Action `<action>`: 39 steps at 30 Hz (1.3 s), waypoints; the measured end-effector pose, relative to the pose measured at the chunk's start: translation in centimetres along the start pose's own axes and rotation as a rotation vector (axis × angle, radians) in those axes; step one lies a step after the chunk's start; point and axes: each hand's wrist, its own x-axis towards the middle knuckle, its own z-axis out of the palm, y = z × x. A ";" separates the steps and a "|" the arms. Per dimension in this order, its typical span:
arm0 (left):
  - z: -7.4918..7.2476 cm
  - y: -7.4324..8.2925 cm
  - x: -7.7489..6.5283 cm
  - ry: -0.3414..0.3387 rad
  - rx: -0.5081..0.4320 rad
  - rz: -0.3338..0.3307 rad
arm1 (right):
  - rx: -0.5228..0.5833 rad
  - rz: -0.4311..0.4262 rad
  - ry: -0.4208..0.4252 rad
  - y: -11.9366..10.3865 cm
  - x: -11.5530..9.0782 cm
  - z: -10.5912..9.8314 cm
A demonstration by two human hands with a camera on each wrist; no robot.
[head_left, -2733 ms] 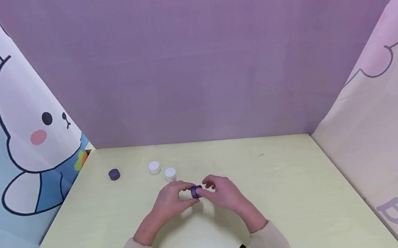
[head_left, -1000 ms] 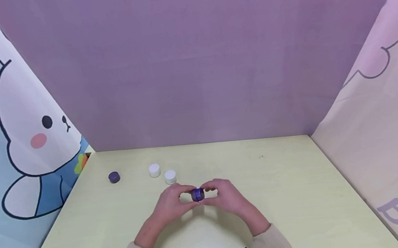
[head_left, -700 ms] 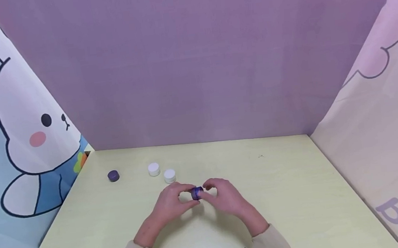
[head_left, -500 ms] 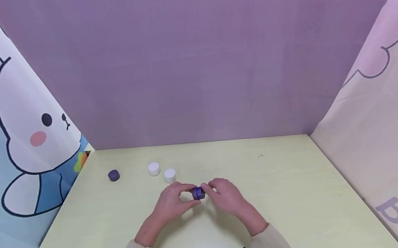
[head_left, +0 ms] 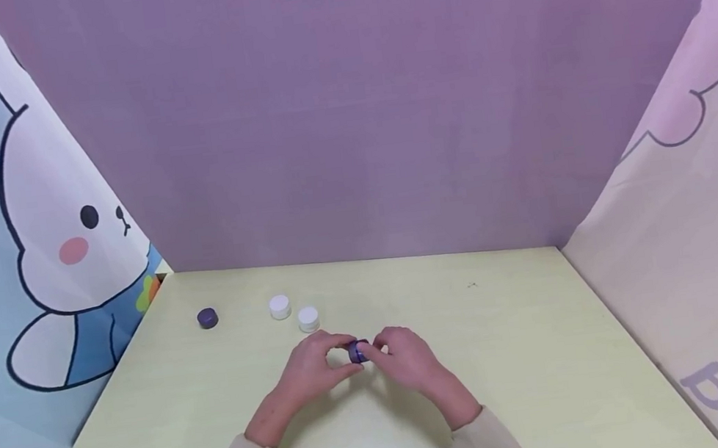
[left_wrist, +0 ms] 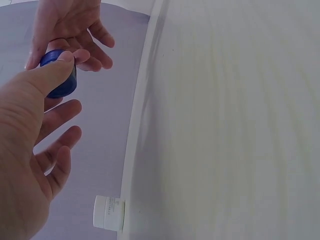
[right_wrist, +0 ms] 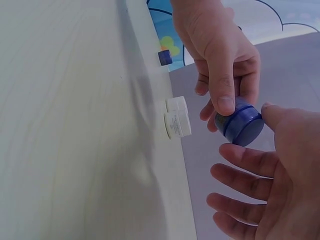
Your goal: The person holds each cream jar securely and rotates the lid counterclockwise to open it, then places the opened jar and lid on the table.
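A small blue-purple screw-top jar [head_left: 355,353] is held above the table between both hands. My left hand [head_left: 309,366] pinches the jar's body between thumb and fingers. At the lid end, my right hand [head_left: 408,359] has its thumb and index finger on the lid [right_wrist: 250,127], with the other fingers spread loosely. The lid sits on the jar in the right wrist view. In the left wrist view, my left thumb covers part of the jar [left_wrist: 64,89].
Two white jars [head_left: 280,306] [head_left: 308,319] stand close together behind the left hand. Farther left is another small dark purple jar [head_left: 207,318]. A purple backdrop [head_left: 347,122] rises at the table's far edge, and printed cloths [head_left: 65,213] flank both sides.
My right thumb and fingers have shifted back and forth around the lid, the thumb now lying over it. My left hand keeps its grip, and the jar stays in nearly the same place.
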 end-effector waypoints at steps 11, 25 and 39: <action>0.2 -0.2 -0.2 -0.018 -0.020 0.000 | 0.131 0.005 -0.023 -0.3 -0.3 -0.2; 0.1 -0.3 0.0 -0.009 -0.030 0.024 | 0.158 0.002 -0.035 -0.1 -0.1 -0.1; 0.6 -0.2 -0.5 -0.045 -0.042 -0.015 | 0.192 -0.036 -0.030 0.8 -0.6 0.5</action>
